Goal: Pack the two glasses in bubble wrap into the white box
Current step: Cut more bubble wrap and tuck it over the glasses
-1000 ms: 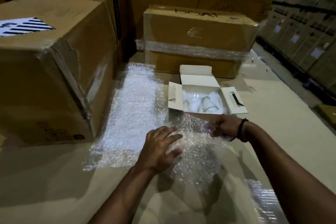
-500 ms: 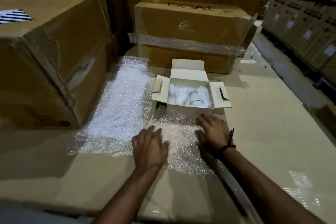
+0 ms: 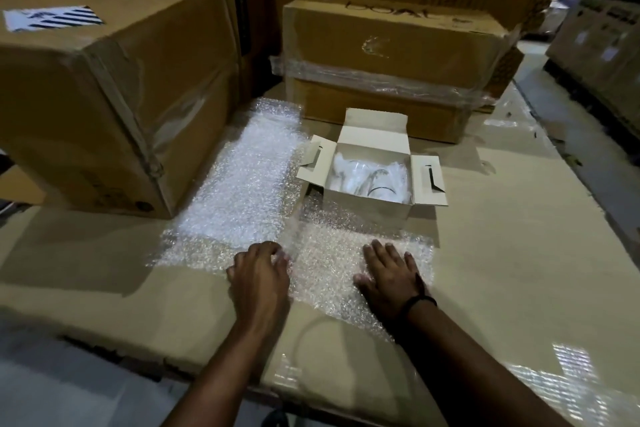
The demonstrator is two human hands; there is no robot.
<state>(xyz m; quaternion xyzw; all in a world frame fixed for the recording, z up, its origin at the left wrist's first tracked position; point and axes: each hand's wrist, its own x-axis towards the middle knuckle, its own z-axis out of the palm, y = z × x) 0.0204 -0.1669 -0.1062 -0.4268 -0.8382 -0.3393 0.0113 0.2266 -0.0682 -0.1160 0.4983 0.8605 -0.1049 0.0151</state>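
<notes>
Single head-worn wide-angle view, looking forward and steeply down, close over cardboard worktop (image 3: 502,236), stacked cartons (image 3: 104,97) beyond

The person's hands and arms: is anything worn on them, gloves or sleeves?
No gloves on the left hand or right hand, and no sleeves show on the forearms. The only thing worn is a thin black band round the right wrist.
</notes>
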